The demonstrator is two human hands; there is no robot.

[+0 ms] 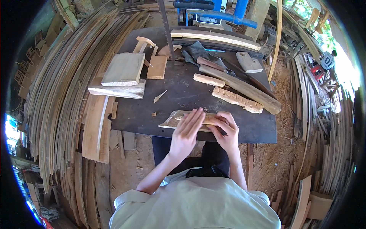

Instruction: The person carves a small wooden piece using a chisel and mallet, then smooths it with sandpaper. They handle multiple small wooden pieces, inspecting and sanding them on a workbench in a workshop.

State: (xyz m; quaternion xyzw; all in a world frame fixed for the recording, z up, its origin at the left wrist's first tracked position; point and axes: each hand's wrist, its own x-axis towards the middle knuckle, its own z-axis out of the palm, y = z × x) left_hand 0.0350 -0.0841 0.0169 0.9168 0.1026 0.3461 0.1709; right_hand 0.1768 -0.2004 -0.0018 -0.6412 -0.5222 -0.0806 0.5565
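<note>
A shaped pale wooden piece (167,122) lies along the table's front, a slimmer tan wooden piece (208,120) on it. My left hand (187,131) rests over them, fingers stretched out flat, covering part of both. My right hand (225,131) pinches the tan piece, just right of my left. Small slivers and chips (160,96) are scattered beyond. Two carved light wood pieces (236,99) lie behind my right hand, beside a long rounded timber (251,91).
A saw blade (167,34) rises through the dark table (141,118). Square wood blocks (122,68), long strips (213,35) and dark cloth (194,51) lie on it, with blue machinery (238,13) behind. Stacked boards (57,99) crowd the left, more (335,145) the right.
</note>
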